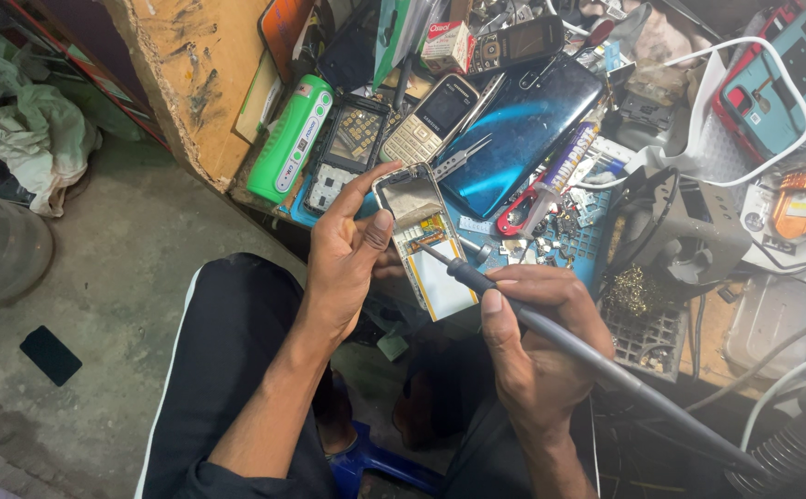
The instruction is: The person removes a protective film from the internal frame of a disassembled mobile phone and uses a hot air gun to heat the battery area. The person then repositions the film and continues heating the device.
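Left hand [347,254] fingers clamp an opened phone [424,242] above the lap, right hand [537,337] fingers wrapped around a soldering iron [477,282] touching its board; a slip could scorch the battery.

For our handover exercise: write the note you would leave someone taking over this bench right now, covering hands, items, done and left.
Left hand: holds the opened phone, back cover off, above the lap.
Right hand: grips the soldering iron, tip on the phone's board near its middle.
Bench: keypad phone, blue back cover, tweezers.
Done: phone opened.
Left: soldering under way; back cover not refitted.
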